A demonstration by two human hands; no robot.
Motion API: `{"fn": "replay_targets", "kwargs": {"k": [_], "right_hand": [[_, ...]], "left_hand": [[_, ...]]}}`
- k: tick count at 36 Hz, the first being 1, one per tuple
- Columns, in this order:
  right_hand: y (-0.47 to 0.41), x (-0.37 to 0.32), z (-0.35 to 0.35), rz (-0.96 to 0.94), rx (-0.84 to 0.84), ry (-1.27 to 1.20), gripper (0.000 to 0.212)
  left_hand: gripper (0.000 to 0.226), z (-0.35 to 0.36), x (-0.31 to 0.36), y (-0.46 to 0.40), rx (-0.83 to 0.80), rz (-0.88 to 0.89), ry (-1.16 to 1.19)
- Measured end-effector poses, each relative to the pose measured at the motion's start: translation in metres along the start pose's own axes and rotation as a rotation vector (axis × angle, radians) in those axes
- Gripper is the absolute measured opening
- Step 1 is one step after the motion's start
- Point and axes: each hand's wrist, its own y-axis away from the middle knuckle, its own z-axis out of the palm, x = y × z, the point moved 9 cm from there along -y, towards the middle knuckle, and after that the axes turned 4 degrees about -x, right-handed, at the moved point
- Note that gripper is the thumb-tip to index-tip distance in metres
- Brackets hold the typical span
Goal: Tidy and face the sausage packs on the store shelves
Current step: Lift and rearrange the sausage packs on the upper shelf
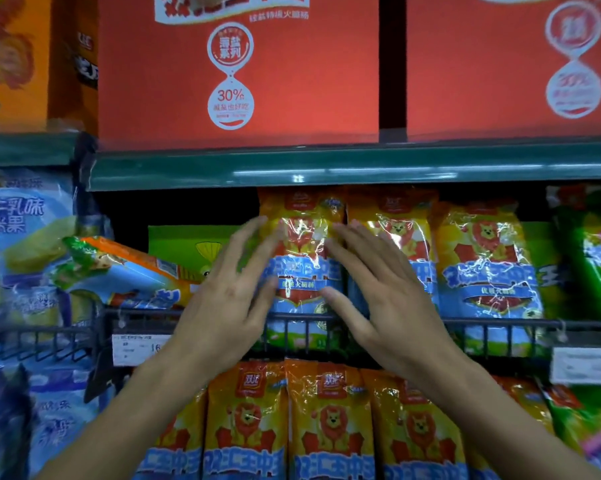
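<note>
1. A store aisle is filling the view: green-edged shelves (326, 168) are running across, with a black wire rail (500, 327) fencing the middle shelf and white price tags (136, 348) hanging off it.
2. Red cartons (236, 71) are sitting on the top shelf, and blue snack bags (18, 216) are standing at the far left.
3. The orange-and-blue sausage pack (302, 258) is standing upright on the middle shelf behind the rail, long axis vertical, its lion front facing outward.
4. Two matching packs (486, 265) are standing just to its right, also upright.
5. One pack (126, 271) to the left is lying tilted, its long axis slanting down to the right.
6. The left hand (223, 292) is reaching to the pack's left edge, its grip wide, fingers straight and spread.
7. The right hand (382, 289) is doing likewise at the right edge, grip wide, holding nothing.
8. More lion packs (326, 420) are lining the shelf below.
</note>
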Motion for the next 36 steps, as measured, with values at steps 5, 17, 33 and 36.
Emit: {"fn": "replay_targets", "kwargs": {"k": [5, 17, 33, 36], "right_hand": [[0.017, 0.021, -0.004, 0.119, -0.03, 0.114, 0.072], [0.017, 0.018, 0.011, 0.047, -0.085, 0.223, 0.071], [0.018, -0.053, -0.004, -0.069, 0.104, -0.245, 0.056], [0.003, -0.089, 0.009, -0.083, 0.044, -0.274, 0.058]], "left_hand": [[0.057, 0.021, 0.027, -0.009, -0.125, 0.159, -0.159], [0.058, 0.038, 0.015, -0.005, -0.157, 0.081, -0.216], [0.037, -0.057, -0.035, 0.088, 0.032, 0.185, -0.059], [0.033, -0.075, -0.063, 0.112, 0.08, 0.204, -0.055]]}}
